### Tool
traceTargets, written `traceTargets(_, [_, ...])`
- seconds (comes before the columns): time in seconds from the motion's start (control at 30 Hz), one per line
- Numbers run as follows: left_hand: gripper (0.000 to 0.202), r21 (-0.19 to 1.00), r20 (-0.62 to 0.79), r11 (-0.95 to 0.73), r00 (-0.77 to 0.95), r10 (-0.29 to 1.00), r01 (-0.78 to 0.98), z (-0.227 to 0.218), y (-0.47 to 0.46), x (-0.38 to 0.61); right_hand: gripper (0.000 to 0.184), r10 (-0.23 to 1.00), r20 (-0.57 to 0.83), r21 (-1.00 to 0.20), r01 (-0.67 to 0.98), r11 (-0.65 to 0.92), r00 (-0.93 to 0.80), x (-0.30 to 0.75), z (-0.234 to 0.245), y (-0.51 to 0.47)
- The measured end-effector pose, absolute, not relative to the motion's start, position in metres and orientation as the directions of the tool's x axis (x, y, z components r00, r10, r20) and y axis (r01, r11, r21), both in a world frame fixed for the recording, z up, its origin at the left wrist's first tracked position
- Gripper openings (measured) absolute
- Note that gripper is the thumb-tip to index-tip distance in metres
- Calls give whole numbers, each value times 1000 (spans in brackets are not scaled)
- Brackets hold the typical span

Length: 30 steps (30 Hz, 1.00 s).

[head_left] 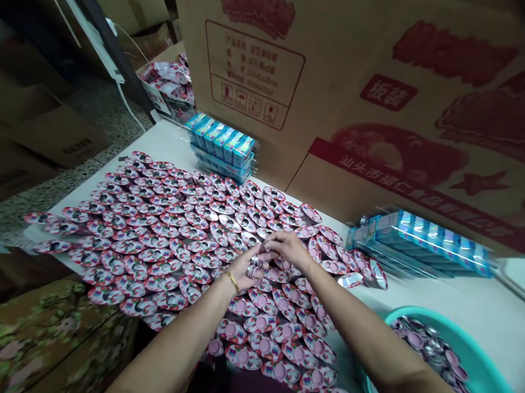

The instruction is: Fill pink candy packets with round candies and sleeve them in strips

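Both my hands meet over the middle of a white table (472, 313) covered with several rows of small pink-and-white oval packages (156, 229). My left hand (247, 269), with a gold bangle on the wrist, is cupped around a few small silvery round pieces (255, 265). My right hand (289, 246) has its fingers pinched together at those pieces, touching the left hand's fingertips. What exactly the right fingers pinch is too small to make out.
A teal basin (472, 355) of more silvery pieces sits at the front right. Shrink-wrapped blue packs lie at the back (222, 146) and right (420, 241). Large printed cardboard boxes (372, 91) wall the far side. A floral-covered surface (47, 346) is at my left.
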<state>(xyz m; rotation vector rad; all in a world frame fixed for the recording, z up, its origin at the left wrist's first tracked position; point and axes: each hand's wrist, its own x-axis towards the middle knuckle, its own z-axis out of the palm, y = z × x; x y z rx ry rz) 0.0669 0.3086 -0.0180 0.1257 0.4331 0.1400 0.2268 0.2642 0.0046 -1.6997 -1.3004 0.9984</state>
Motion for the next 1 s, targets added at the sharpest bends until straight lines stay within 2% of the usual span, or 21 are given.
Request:
traceTargets(0.03, [22,130,-412,982,894,176,-134,-20,308,64,21,941,-162,-840,459,-289,297,239,5,265])
traceTargets(0.1, [21,92,-444,974,866,228,-209,-25,309,56,18,839,-155,-590,632,-502,522,268,8,272])
traceTargets(0.17, [18,64,-509,959,817,270,-277,-29,309,49,14,768,-120,-327,705,-629,629,293,12,284])
traceTargets(0.2, [17,54,-541,953,794,279,-298,-29,309,46,13,754,-128,-247,715,-654,645,301,13,291])
traceTargets(0.3, [18,40,-585,946,760,283,-321,-26,309,39,20,727,-220,-155,713,-684,650,312,11,314])
traceTargets(0.5, [19,26,-566,935,765,306,-354,-12,313,41,43,663,-350,-39,697,-716,662,320,6,334])
traceTargets(0.6, [21,68,-548,915,751,368,-398,-10,315,46,39,706,-276,-68,719,-691,652,311,11,320])
traceTargets(0.7, [23,81,-515,908,763,392,-412,-13,316,51,28,813,-85,-226,784,-578,576,279,15,296])
traceTargets(0.73, [23,86,-507,907,766,396,-412,-14,317,52,26,873,-41,-308,825,-474,486,264,16,287])
traceTargets(0.8, [20,107,-510,900,754,414,-422,-17,317,53,24,988,11,-474,871,-129,152,231,18,272])
traceTargets(0.87, [17,127,-529,893,732,430,-432,-19,316,54,26,985,45,-543,823,166,-169,205,19,261])
traceTargets(0.93, [16,136,-554,894,715,426,-427,-19,314,53,26,963,26,-545,803,240,-270,190,20,257])
traceTargets(1.0, [16,139,-564,909,723,398,-392,-18,312,53,22,969,8,-577,790,206,-247,191,22,258])
